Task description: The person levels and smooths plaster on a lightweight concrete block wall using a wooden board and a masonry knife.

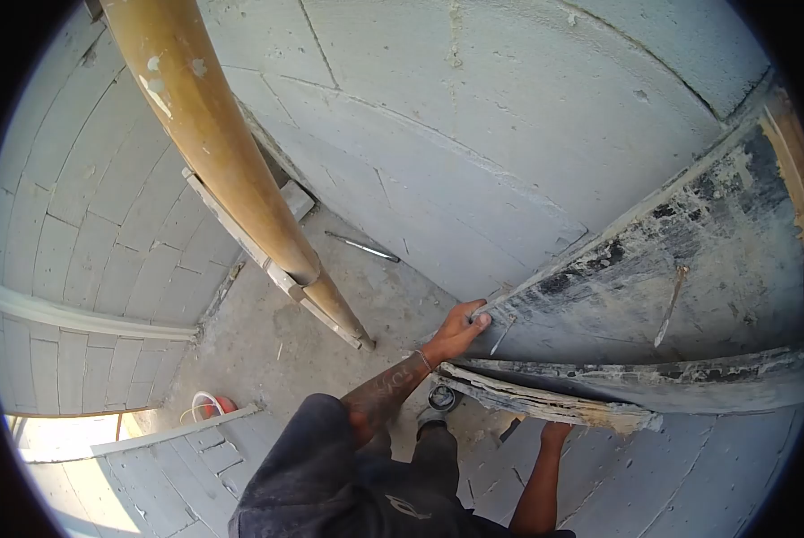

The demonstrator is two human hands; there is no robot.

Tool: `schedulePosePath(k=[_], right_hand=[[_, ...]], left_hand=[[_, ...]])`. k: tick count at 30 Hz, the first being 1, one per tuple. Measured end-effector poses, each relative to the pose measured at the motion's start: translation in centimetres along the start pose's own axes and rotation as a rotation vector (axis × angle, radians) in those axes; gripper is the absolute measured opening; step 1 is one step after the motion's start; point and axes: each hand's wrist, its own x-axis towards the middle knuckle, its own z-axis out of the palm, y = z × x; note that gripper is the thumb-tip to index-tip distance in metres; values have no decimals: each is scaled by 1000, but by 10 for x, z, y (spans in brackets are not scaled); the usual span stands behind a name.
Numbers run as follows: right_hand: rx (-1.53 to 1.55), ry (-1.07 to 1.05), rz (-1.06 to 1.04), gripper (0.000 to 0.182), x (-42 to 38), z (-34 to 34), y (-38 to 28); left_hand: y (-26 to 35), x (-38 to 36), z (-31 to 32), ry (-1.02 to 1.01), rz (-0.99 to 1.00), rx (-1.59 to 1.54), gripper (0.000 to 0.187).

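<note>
A large weathered formwork board (644, 260), dark and smeared with grey, stands at the right against the block wall. My left hand (460, 327) grips its lower left end, fingers wrapped round the edge. Below it, a long panel with a splintered, layered edge (554, 399) runs to the right. My right hand (556, 432) is at the underside of this splintered edge; its fingers are hidden behind the panel. Two thin metal pieces (673, 305) stick out from the board's face.
A yellow-brown pole (213, 134) slants down to the concrete floor (330, 260), with a pale wooden strip (249, 247) alongside. A metal rod (363, 247) lies by the wall. At the lower left stands a red bucket (213, 408). Block walls rise around; my foot is beside the panel.
</note>
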Motion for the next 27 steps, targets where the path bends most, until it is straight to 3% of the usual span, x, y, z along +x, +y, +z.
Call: schedulePosePath(k=[2,6,10,11,18,22,27], right_hand=[[39,-18,-2,49,9,-3,-8],[82,-48,-22,49,28,-10,-23],[122,-60,-68,50,53,-14,-37],[131,-82,-68,50,78,-10,-26],[176,-53,-148,50,113,1,-37],[198,4,-179,50,110,7,-55],[200,82,-202,51,53,0,-109]], left_hand=[[-5,-13,-5,17,57,77,55],[35,-36,-11,20,-12,120,59],[62,-61,-15,141,39,108,61],[51,-38,-15,201,23,129,61],[70,-76,-18,277,56,205,60],[85,-100,-19,334,83,282,63],[132,-159,-44,345,71,317,64]])
